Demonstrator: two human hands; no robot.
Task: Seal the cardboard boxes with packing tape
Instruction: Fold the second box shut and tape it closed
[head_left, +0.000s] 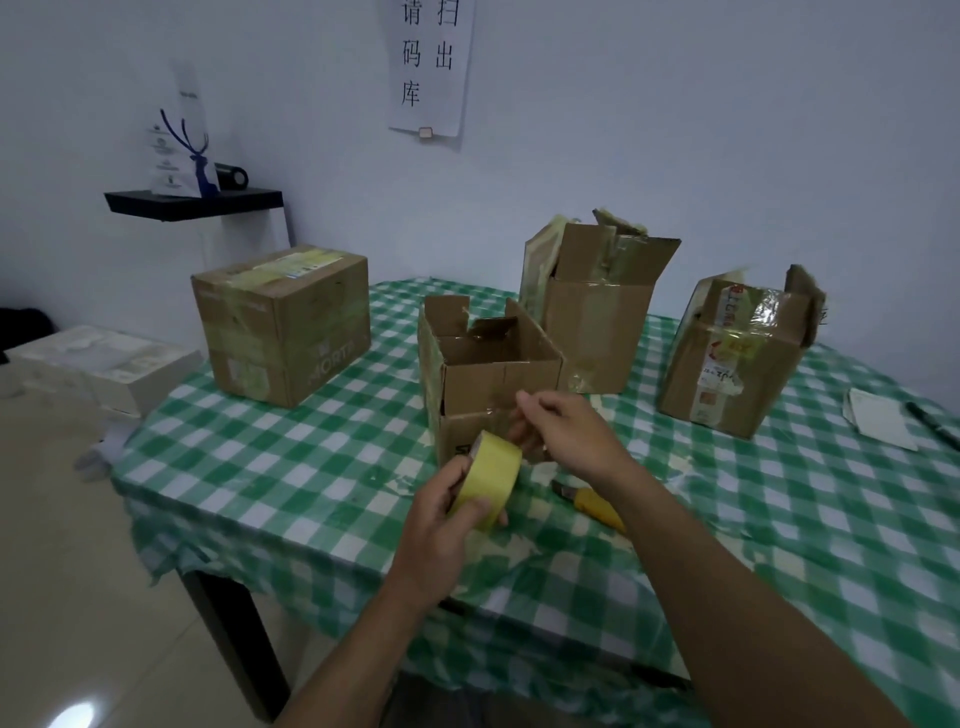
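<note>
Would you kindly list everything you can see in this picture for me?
tablecloth: one, green-white check, over table
closed box: one, brown, table's left end
open boxes: three, brown, middle and right
tape roll: one, yellow, in left hand
knife: one, yellow, on table near tape roll
paper: one, white, table's right edge
pen: one, black, beside paper
sign: one, white, on wall
shelf: one, black, by left wall
left hand: grips tape roll
right hand: fingertips at tape roll

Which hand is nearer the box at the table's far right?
Right. The right hand is left of that box; the left hand, gripping the tape roll, is further left.
</note>
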